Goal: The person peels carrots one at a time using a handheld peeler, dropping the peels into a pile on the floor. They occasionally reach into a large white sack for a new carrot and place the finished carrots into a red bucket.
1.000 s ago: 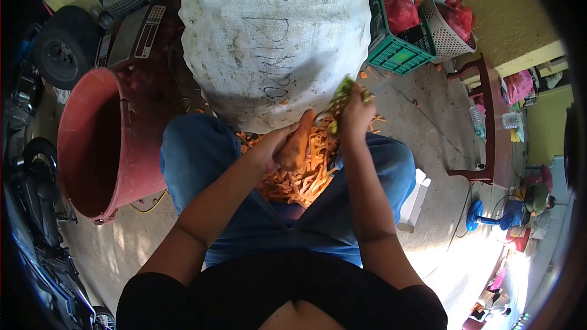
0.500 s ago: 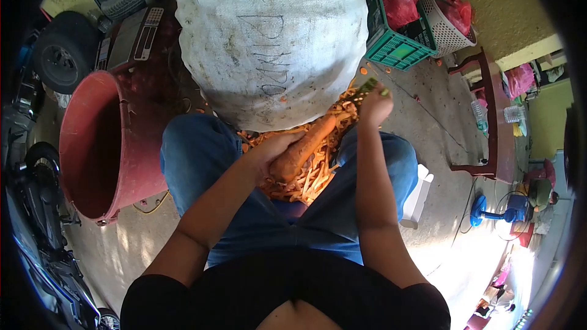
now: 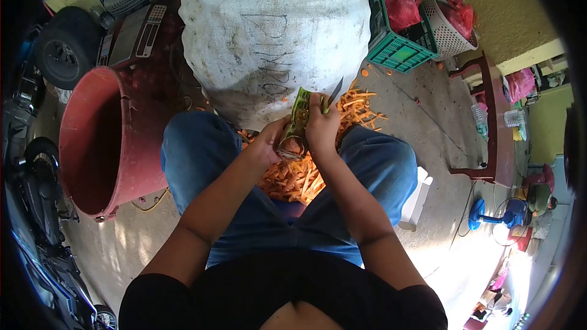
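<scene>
Between my knees, my left hand (image 3: 272, 142) is wrapped round the lower end of a carrot (image 3: 293, 146), most of which is hidden. A green slotted tool (image 3: 299, 111) lies along the carrot, its upper part beside the fingers of my right hand (image 3: 323, 125). That hand is closed on the tool and on a knife (image 3: 336, 90), whose dark blade points up and right. Beneath and beyond both hands are many orange carrot strips (image 3: 293, 182).
A large white sack (image 3: 275, 36) stands in front of my knees. To the left are a red barrel (image 3: 143, 140), a scale (image 3: 131, 36) and a tyre (image 3: 64, 52). A green crate (image 3: 397, 55), a white basket (image 3: 449, 43) and a reddish wooden frame (image 3: 501, 128) are at the right.
My right hand has come in from the right with the green tool, which now lies over the carrot. The knife blade now shows. The carrot has drawn back toward my left hand.
</scene>
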Motion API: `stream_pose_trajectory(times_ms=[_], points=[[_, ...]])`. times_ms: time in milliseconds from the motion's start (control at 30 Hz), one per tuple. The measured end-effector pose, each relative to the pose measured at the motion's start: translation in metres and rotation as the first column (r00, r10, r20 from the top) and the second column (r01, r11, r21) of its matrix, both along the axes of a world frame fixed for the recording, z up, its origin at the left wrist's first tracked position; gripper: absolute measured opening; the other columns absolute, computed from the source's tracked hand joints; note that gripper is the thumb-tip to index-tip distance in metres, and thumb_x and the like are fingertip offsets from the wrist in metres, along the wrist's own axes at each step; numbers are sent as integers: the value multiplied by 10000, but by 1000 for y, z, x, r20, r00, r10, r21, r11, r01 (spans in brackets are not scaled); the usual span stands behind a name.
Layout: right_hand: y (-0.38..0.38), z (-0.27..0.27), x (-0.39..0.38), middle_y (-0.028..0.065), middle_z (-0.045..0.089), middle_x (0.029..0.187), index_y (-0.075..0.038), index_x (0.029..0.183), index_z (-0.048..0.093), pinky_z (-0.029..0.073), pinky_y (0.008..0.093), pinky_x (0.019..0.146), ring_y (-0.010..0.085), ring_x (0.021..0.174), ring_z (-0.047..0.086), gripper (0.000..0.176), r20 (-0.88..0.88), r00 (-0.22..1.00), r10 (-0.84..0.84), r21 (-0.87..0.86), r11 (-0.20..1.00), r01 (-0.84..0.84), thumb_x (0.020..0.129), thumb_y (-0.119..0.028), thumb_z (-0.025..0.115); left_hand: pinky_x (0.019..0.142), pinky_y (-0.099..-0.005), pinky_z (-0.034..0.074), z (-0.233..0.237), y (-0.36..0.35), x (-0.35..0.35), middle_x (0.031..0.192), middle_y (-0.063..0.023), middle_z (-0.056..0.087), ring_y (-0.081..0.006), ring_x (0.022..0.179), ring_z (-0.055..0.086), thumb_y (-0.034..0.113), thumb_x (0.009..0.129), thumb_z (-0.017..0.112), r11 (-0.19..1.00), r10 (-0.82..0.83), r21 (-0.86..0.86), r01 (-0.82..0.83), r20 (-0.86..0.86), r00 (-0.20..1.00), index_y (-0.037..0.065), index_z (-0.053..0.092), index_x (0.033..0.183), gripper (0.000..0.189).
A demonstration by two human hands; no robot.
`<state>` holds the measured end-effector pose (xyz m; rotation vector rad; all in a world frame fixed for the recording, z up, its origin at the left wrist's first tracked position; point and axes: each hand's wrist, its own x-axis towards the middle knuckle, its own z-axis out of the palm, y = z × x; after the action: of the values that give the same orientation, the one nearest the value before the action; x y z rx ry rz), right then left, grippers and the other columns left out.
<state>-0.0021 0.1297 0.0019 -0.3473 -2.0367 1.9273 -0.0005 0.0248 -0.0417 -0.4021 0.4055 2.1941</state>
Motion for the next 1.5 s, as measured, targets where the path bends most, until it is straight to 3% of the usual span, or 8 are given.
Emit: stream_pose_trajectory(times_ms=[267,667,867,933,1000,1167,1267,1500], points=[[7,6,-4,81,535,592,39,766,540,390,261,507,123,524,474,218,125,992,-30,-169,984,51,827,-156,462,616,-322,498,2,1,2,827,-109,579,-194,703,584,220,845,390,993,-3,-114,1,-23,1000,-2,500,943,266],[12,-11,-8,139,543,575,51,767,542,398,299,479,201,478,489,231,-23,993,-114,298,947,116,811,-170,489,578,-298,495,11,-2,8,820,-104,570,-169,681,579,215,854,389,973,-62,-231,29,-135,989,-5,490,956,263],[94,-12,-47,124,518,538,23,674,516,390,328,452,215,460,481,263,-4,816,-578,402,746,530,810,-201,486,563,-267,472,59,3,17,752,-74,534,-128,624,542,284,877,333,768,-313,-616,178,-119,942,-11,443,1040,355],[99,-12,-49,108,527,547,14,658,523,403,316,466,195,470,496,252,7,776,-631,352,728,589,801,-192,493,575,-262,470,52,2,11,755,-70,535,-122,638,541,284,878,331,879,-219,-457,136,-134,966,-8,446,1039,353],[94,-26,-50,58,470,507,-1,678,499,333,308,402,152,421,410,261,-62,869,-491,47,868,494,828,-212,471,587,-257,468,33,1,5,758,-67,536,-116,652,539,284,878,330,955,-120,-285,79,-128,985,-6,448,1039,352],[24,4,-17,58,527,583,9,761,542,348,243,423,111,483,464,216,42,996,-81,-175,981,87,819,-192,488,573,-277,478,11,6,-3,838,-36,538,-136,677,543,358,853,359,822,-2,-569,-42,-76,997,80,455,1025,340],[6,-9,-12,101,542,591,28,762,538,393,273,491,154,532,507,215,-35,999,-14,-1,1000,14,822,-168,474,561,-258,497,-17,-12,-12,814,-63,566,-124,659,568,237,863,360,962,-169,-245,120,-188,968,52,478,1001,259],[4,-11,-4,55,534,606,32,772,532,386,251,507,104,535,469,213,45,996,71,55,996,-73,828,-163,466,505,-271,502,10,-4,0,730,-87,573,-154,605,578,195,851,358,990,-53,-131,41,-94,994,15,508,902,240]])
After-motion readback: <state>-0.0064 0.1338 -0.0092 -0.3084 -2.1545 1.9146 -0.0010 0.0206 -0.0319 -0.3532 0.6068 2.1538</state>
